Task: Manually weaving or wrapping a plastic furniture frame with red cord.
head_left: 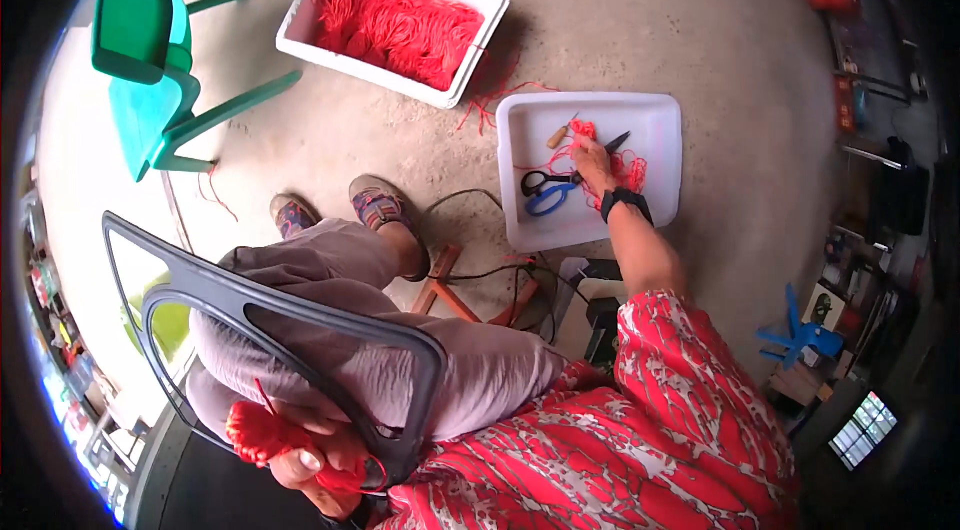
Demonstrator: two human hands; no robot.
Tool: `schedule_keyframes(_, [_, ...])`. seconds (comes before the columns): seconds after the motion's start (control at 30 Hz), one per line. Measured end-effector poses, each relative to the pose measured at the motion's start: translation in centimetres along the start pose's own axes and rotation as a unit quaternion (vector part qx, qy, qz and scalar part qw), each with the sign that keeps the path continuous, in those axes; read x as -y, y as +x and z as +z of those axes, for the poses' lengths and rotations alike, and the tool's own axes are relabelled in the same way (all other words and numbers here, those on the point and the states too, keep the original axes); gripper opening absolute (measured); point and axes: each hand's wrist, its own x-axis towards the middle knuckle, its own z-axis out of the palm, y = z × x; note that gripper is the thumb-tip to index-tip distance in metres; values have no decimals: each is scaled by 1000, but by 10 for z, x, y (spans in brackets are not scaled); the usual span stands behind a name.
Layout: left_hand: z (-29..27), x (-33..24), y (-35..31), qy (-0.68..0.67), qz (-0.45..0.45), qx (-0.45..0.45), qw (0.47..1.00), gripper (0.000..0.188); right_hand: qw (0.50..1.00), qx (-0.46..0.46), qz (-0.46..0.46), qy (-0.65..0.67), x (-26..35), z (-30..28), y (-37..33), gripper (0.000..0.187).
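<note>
Red cord bundle (258, 432) in my left hand (310, 465), low beside the dark frame (205, 285).
Its loose ends could, I judge, snag on that frame if tugged. The left fingers curl firmly around it; my right hand (593, 165) is over red strands (632, 172) in the white tray (508, 120), its hold unclear to me.

From the person's head, one wide fisheye camera is looking down and forward over the nearby mauve-trousered lap (490, 360), catching the bare left hand (300, 468) toward lower left, the bare right hand (594, 166) farther out, and bending straight edges.
</note>
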Motion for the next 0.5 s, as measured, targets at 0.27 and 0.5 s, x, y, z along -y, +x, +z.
schedule_keyframes(0.27, [2, -1, 15, 6, -21, -8, 1000, 32, 979, -35, -39, -198, -12, 32, 8, 36])
schedule_keyframes(0.5, [7, 2, 16, 0, -11, 0, 1000, 31, 927, 5, 175, 330, 43, -28, -58, 46])
